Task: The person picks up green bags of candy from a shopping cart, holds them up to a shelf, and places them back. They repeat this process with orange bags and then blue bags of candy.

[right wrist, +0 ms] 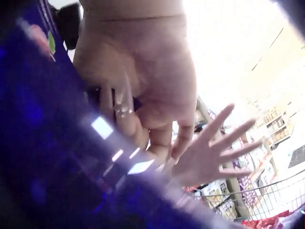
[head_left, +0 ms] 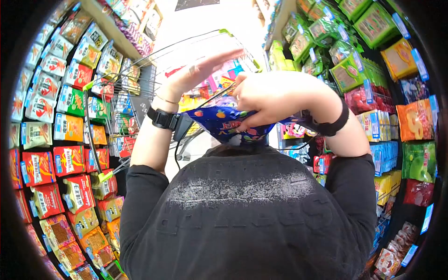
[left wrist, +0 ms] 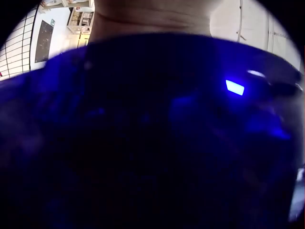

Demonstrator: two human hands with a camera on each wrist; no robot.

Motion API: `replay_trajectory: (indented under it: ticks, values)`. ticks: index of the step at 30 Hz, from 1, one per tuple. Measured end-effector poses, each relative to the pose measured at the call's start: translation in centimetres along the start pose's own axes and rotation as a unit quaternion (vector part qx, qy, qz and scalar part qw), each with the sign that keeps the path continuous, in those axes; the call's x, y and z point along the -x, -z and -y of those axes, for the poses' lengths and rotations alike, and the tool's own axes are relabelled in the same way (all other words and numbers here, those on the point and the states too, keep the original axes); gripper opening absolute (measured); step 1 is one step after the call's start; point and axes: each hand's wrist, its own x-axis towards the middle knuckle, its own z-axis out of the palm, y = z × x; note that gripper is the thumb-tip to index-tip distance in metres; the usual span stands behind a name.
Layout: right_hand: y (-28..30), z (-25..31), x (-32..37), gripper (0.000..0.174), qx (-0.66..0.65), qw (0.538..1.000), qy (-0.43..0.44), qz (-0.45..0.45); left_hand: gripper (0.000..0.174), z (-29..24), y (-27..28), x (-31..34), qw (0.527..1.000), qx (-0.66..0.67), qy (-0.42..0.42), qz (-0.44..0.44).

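My right hand [head_left: 270, 100] grips a dark blue, glossy snack bag [head_left: 212, 122] printed with small fruits and red lettering, held close to the chest. The thumb lies over its printed face, and the other fingers bend at the upper edge. My left hand [head_left: 205, 67] is raised beyond the bag with fingers straight; in the right wrist view this left hand [right wrist: 214, 152] shows spread fingers. Its wrist is beside the bag's left end. Blue wrapping [left wrist: 143, 124] fills most of the left wrist view and hides the work there. In the right wrist view, the bag [right wrist: 57, 124] partly covers the right fingers [right wrist: 159, 136].
A wire shopping cart [head_left: 87, 86] with green corners stands ahead, with colourful packets [head_left: 219, 79] inside. Shelves of red, white and orange snack packs [head_left: 39, 168] line the left. Green and orange packages [head_left: 415, 121] hang along the right. A bright aisle floor [head_left: 205, 21] extends forward.
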Motion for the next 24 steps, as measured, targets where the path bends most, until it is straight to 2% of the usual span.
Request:
replay_trajectory:
  ticks: [2, 3, 4, 5, 6, 7, 8, 10, 12, 13, 14, 16, 17, 18, 20, 21, 22, 24]
  values:
    - [1.1, -0.9, 3.3, 0.028, -0.101, 0.995, 0.008, -0.003, 0.108, 0.6, -3.0, -0.6, 0.966, 0.221, 0.085, 0.105]
    - [1.1, -1.9, 4.8, 0.025, -0.136, 0.986, 0.063, -0.078, 0.112, 2.0, -3.4, 1.0, 0.911, 0.386, 0.129, 0.066]
    - [2.0, -2.1, 6.0, 0.021, -0.249, 0.968, 0.002, -0.021, 0.112, -0.1, -6.7, 0.7, 0.926, 0.226, 0.250, -0.169]
    - [1.5, -2.8, 7.1, 0.019, -0.375, 0.925, -0.058, -0.028, 0.111, 0.4, -7.8, -0.2, 0.920, 0.239, 0.231, -0.208]
    - [0.8, -3.8, 8.0, 0.019, -0.493, 0.862, -0.116, -0.034, 0.111, 1.4, -8.7, -0.8, 0.912, 0.250, 0.212, -0.248]
    - [0.1, -5.5, 8.8, 0.026, -0.471, 0.877, -0.091, -0.027, 0.104, 4.3, -8.6, 1.0, 0.897, 0.395, 0.067, -0.187]
    - [-1.6, -7.0, 9.3, 0.031, -0.500, 0.856, -0.122, -0.053, 0.106, 4.6, -9.8, 0.6, 0.933, 0.297, 0.069, -0.193]
    - [-4.4, -9.2, 10.1, 0.036, -0.540, 0.817, -0.197, -0.048, 0.089, 7.5, -11.6, 1.9, 0.913, 0.389, 0.029, -0.118]
    - [-7.8, -10.8, 10.9, 0.040, -0.631, 0.760, -0.120, -0.103, 0.063, 8.8, -12.9, 2.3, 0.912, 0.354, 0.069, -0.195]
    - [-8.4, -11.3, 11.2, 0.047, -0.601, 0.783, -0.122, -0.103, 0.048, 12.2, -13.0, 3.6, 0.873, 0.421, 0.175, -0.172]
    - [-10.2, -12.5, 11.2, 0.046, -0.626, 0.760, -0.115, -0.135, 0.050, 7.4, -15.2, 1.5, 0.905, 0.266, 0.234, -0.235]
    - [-12.9, -14.2, 12.4, 0.044, -0.727, 0.627, -0.195, -0.201, 0.050, 8.6, -14.9, 2.4, 0.834, 0.345, 0.341, -0.263]
    - [-14.0, -15.5, 13.2, 0.056, -0.750, 0.588, -0.217, -0.213, 0.046, 10.0, -14.6, 3.0, 0.817, 0.433, 0.297, -0.238]
    - [-15.6, -16.2, 14.2, 0.056, -0.751, 0.587, -0.218, -0.211, 0.046, 11.3, -14.7, 3.7, 0.816, 0.435, 0.298, -0.238]
    - [-17.7, -16.4, 15.5, 0.070, -0.901, 0.365, -0.083, -0.218, 0.039, 10.9, -15.6, 3.0, 0.817, 0.440, 0.238, -0.285]
    - [-18.8, -15.4, 15.4, 0.081, -0.902, 0.349, -0.070, -0.245, 0.035, 11.3, -15.5, 3.0, 0.820, 0.434, 0.236, -0.290]
    - [-19.4, -13.8, 15.8, 0.083, -0.893, 0.376, -0.067, -0.237, 0.035, 11.4, -15.3, 3.0, 0.818, 0.437, 0.235, -0.291]
    - [-21.0, -11.7, 15.7, 0.076, -0.920, 0.351, 0.004, -0.175, 0.034, 11.4, -14.4, 3.5, 0.806, 0.437, 0.279, -0.287]
